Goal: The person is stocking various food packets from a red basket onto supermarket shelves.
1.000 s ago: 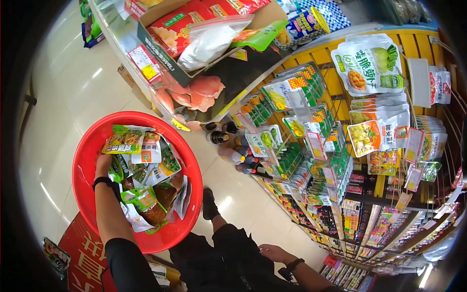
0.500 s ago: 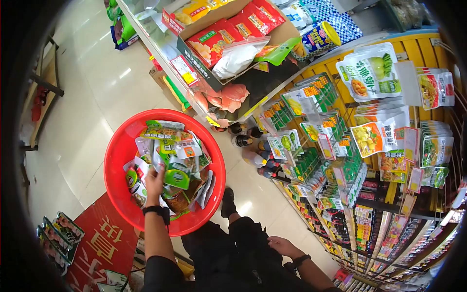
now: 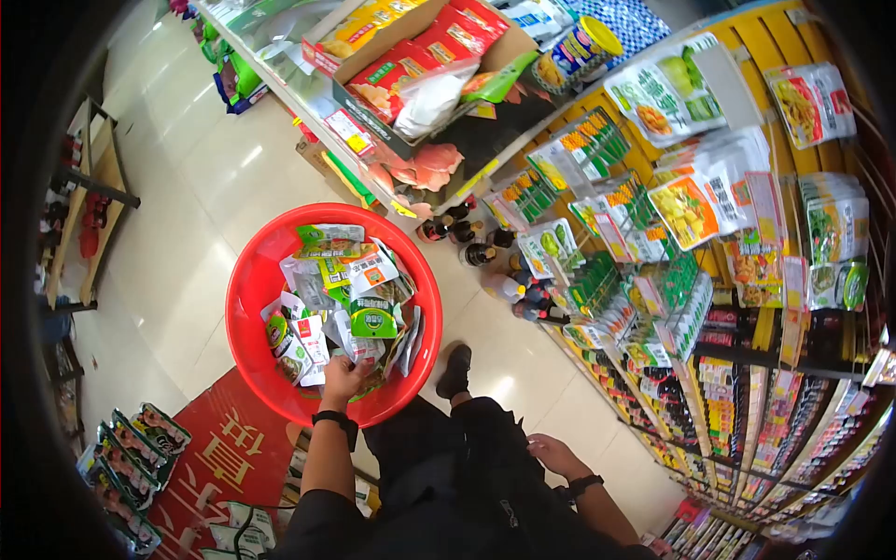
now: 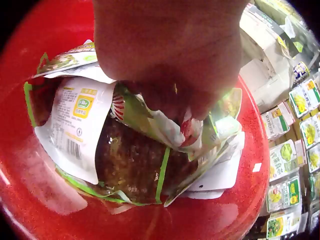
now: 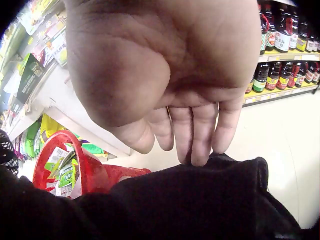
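Note:
A red basin full of food packets stands left of the person's legs. Inside its near edge is my left hand; the left wrist view shows that hand with fingers curled on a green and white packet. Beneath lies a brown-filled pouch beside a white-backed packet. A green-labelled packet rests just above the hand in the head view. My right hand hangs by the right thigh, empty, its fingers loosely extended in the right wrist view.
Hanging packets fill the rack on the right, with bottles at its foot. A counter with an open box stands beyond the basin. A red mat lies at the lower left, and a wooden shelf at the far left.
My left hand has moved from the basin's left side to its near edge, and the packets have been shifted about. The basin appears farther right in the head view. My right hand still hangs empty.

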